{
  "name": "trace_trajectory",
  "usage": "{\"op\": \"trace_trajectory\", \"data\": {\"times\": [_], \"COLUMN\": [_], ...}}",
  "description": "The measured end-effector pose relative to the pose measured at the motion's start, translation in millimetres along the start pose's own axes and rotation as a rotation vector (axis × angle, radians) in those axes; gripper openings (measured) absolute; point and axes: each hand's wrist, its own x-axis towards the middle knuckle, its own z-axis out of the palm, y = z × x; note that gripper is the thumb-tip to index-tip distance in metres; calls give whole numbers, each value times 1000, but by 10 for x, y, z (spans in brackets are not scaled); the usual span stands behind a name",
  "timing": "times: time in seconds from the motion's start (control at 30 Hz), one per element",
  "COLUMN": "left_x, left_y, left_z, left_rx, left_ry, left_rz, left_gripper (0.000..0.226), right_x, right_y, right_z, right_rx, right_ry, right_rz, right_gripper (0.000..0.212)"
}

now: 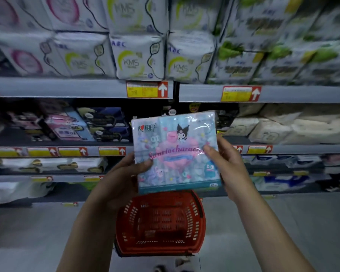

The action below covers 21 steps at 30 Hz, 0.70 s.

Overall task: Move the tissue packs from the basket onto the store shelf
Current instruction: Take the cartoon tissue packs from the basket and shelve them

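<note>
I hold a light blue tissue pack with cartoon characters and pink lettering upright in front of the shelves. My left hand grips its lower left edge, thumb on the front. My right hand grips its right edge, thumb across the front. Below the pack, a red plastic basket stands on the floor; its inside looks bare. Behind the pack runs a dark shelf level with similar small packs on the left.
The grey upper shelf rail carries large white packs above it. Beige packs fill the middle level at right. Lower shelves hold white and blue packs. Grey floor spreads on both sides of the basket.
</note>
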Motion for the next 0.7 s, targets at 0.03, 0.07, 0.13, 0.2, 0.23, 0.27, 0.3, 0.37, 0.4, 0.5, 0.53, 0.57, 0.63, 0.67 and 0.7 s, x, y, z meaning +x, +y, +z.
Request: {"op": "trace_trajectory", "data": {"times": [0.03, 0.07, 0.13, 0.2, 0.23, 0.27, 0.3, 0.37, 0.4, 0.5, 0.53, 0.57, 0.63, 0.67, 0.7], "left_x": [-36, -72, -152, -242, -275, -313, -348, -411, -434, -483, -498, -511, -549, -571, -582], "left_y": [43, 87, 203, 342, 416, 493, 570, 709, 767, 899, 935, 972, 1042, 1081, 1117], "left_z": [43, 80, 151, 216, 257, 299, 340, 424, 461, 535, 546, 568, 612, 645, 656], "left_rx": [9, 19, 32, 44, 66, 96, 116, 116, 116, 110, 104, 101, 98, 103, 109], "left_ry": [0, 14, 38, 39, 26, 21, 9, 12, 12, 29, 40, 34, 17, 10, 9], "left_rz": [8, 18, 44, 68, 77, 90, 107, 146, 164, 238, 262, 287, 325, 336, 349], "left_gripper": [72, 69, 69, 70, 68, 62, 55, 47, 48, 71, 75, 72, 56, 53, 59], "right_x": [-12, -24, -51, -79, -89, -102, -111, -138, -146, -186, -195, -201, -207, -209, -213], "right_y": [-102, -193, -361, -507, -577, -645, -707, -839, -901, -1114, -1181, -1248, -1365, -1422, -1479], "right_z": [25, 43, 71, 93, 105, 112, 117, 130, 135, 158, 163, 168, 171, 172, 180], "right_rx": [-2, 0, 5, 6, 9, 12, 13, 16, 20, 39, 45, 52, 70, 80, 84], "right_ry": [15, 27, 42, 64, 82, 99, 116, 122, 120, 119, 121, 123, 125, 118, 110], "right_rz": [-22, -41, -65, -76, -82, -87, -93, -108, -117, -152, -165, -169, -172, -178, -189], "right_gripper": [46, 44, 44, 42, 40, 40, 39, 35, 35, 35, 36, 39, 41, 39, 37]}}
